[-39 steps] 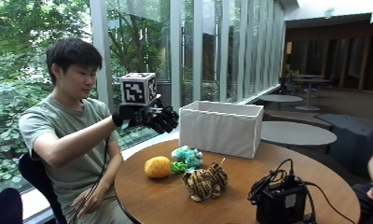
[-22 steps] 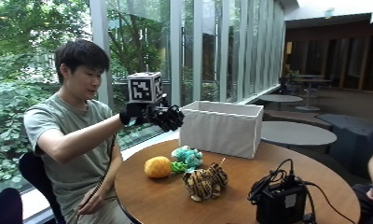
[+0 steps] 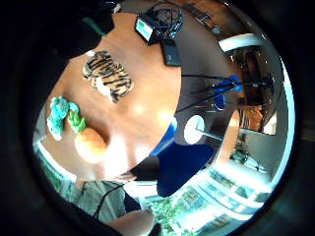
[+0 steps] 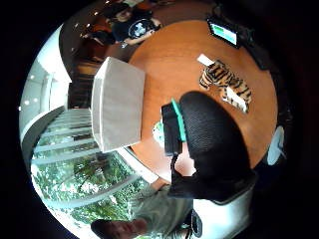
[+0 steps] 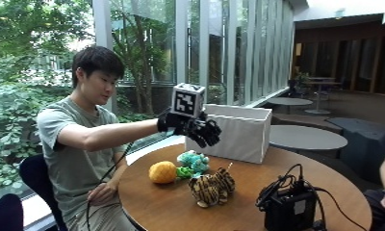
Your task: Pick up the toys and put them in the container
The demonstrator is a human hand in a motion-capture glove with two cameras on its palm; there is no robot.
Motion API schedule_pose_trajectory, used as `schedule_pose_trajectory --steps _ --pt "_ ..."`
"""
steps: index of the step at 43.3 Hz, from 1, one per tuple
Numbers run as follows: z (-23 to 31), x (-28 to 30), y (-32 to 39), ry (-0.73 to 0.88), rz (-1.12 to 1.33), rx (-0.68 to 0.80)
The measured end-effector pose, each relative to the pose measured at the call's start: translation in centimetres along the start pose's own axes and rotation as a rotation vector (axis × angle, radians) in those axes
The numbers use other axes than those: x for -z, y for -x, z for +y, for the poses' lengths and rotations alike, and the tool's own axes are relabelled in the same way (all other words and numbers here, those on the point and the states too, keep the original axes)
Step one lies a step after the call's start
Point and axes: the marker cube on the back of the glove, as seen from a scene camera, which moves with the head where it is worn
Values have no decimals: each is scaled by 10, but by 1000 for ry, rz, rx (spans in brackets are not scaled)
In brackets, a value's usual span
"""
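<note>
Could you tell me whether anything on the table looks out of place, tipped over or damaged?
Nothing stands out. The tiger, orange toy and teal toy lie on the table, intact. The container stands upright behind them. The gloved hand hovers above, holding nothing.

The person wears a grey-green short-sleeved T-shirt (image 5: pixel 63 144) and light trousers (image 5: pixel 103 219). The right hand (image 5: pixel 191 129) is covered by a black glove; in the thumb side palm view its mesh-textured black fabric carries a green strip.
</note>
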Motion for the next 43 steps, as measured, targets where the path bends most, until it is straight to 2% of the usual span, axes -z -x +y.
schedule_pose_trajectory --steps 8,16,23,30,39,43 --pt "-62 -63 -34 127 66 -189" --pt "-74 -140 -39 269 103 -192" --pt "-81 -156 -39 155 106 -161" --pt "-77 -137 -35 129 133 -95" --pt "-57 -45 -20 -8 118 -5" --pt "-36 17 -6 -91 202 211"
